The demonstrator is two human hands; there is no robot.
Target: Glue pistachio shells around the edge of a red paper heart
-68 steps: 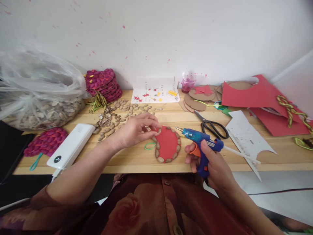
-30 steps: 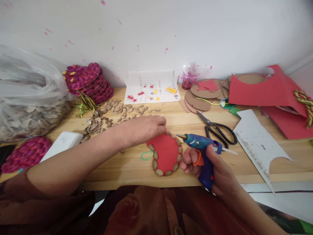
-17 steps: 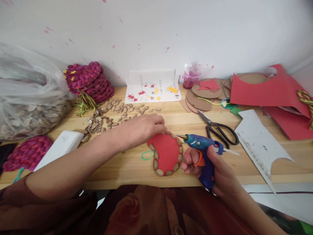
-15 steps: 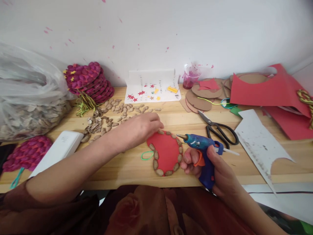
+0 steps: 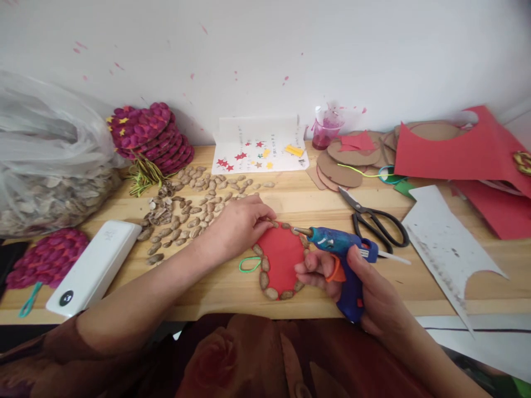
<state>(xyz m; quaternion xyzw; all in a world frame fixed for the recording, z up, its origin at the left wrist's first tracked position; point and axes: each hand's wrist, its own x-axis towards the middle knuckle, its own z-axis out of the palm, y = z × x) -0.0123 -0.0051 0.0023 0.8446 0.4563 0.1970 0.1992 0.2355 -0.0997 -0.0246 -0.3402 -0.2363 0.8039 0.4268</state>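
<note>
On the wooden table lies a red disc (image 5: 283, 257) with half shells, which look like peanut shells (image 5: 264, 280), along its rim. A green cord loop (image 5: 249, 265) sticks out at its left. My left hand (image 5: 244, 221) is at the disc's upper left edge, fingertips pinched together by a shell there; whether they grip that shell is hidden. In my right hand (image 5: 332, 271) is a blue glue gun (image 5: 336, 241) with an orange trigger, its nozzle pointing left over the disc's upper right rim. A white glue stick (image 5: 394, 257) protrudes from its back.
Loose shells (image 5: 194, 210) are spread behind my left arm. Black-handled scissors (image 5: 375, 218) lie right of the disc, near red card (image 5: 448, 152). A white power bank (image 5: 95, 265), a bag of shells (image 5: 53, 193) and stacked purple discs (image 5: 149, 138) stand left.
My left hand and forearm have shifted down and slightly toward me, uncovering more loose shells and the power bank's near end. The glue gun has moved slightly left.
</note>
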